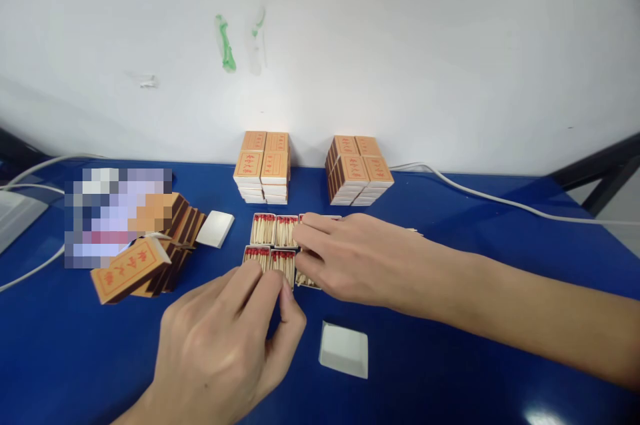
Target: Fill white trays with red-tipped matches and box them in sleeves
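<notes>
Open matchbox trays full of red-tipped matches (263, 230) lie in two rows on the blue table. My left hand (225, 335) is closed in a pinch at the near edge of the front row. Anything between its fingertips is hidden. Over the right-hand trays lies my right hand (360, 258), its fingers bent down among the matches. Its fingertips are partly out of sight, so its grip is unclear. A front tray (309, 278) shows just under its fingers. Nearer to me, a white rectangular piece (344, 350) rests on the table.
Two stacks of orange matchboxes, a left one (261, 165) and a right one (357, 168), stand against the wall. Loose matchboxes (133, 272) are heaped at left beside a blurred patch. Another white piece (215, 229) lies nearby. A white cable (490, 204) crosses the back right.
</notes>
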`<state>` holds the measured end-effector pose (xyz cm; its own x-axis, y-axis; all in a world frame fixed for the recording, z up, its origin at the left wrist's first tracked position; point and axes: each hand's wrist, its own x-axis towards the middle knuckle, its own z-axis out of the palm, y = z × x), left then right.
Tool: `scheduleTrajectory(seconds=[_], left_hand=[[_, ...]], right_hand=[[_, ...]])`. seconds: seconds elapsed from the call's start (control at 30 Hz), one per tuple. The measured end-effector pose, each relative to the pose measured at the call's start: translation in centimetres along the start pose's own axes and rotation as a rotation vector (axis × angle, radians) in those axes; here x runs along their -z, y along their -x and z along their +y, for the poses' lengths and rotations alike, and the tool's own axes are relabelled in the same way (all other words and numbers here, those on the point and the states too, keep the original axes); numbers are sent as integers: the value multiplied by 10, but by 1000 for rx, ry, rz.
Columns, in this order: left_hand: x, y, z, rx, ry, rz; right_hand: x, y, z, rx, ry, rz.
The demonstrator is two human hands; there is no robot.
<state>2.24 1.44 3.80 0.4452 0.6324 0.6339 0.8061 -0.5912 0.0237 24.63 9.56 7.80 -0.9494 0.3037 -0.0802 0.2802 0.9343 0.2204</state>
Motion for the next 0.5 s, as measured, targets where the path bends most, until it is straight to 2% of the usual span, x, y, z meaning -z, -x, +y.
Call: scheduleTrajectory(seconds=[0.2,0.3,0.4,0.5], left_hand=[[-1,1,-1,5,-6,-7],[0,2,-1,3,-3,-14],[-1,1,0,-13,11,-31],[-3,0,1,-43,33,-54]], right_hand=[[-14,4,-2,55,70,157],[-12,14,0,42,56,258],[1,36,5,-24,51,310],[12,71,13,-143,86,274]])
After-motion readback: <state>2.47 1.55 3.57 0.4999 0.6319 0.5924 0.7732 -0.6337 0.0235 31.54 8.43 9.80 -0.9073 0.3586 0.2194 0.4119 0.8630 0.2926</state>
